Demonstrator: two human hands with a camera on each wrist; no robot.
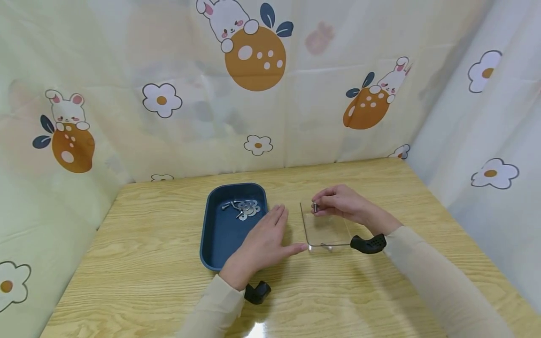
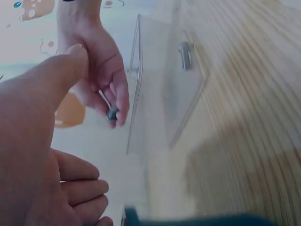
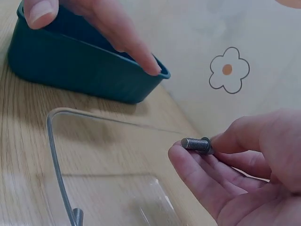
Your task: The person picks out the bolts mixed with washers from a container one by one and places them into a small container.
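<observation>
Between its thumb and fingers, my right hand pinches a short threaded bolt above a clear plastic plate. The bolt's threaded end shows in the right wrist view. My left hand is spread flat, fingers beside the tray's right side and thumb by the plate's near left corner; whether the thumb touches it I cannot tell. Another bolt is at the plate in the left wrist view. A second clear edge shows below the top sheet, but how the two join is unclear.
Left of the plate stands a dark blue tray with several metal washers and a few screws inside. They lie on a wooden table. A patterned curtain hangs behind and at the right.
</observation>
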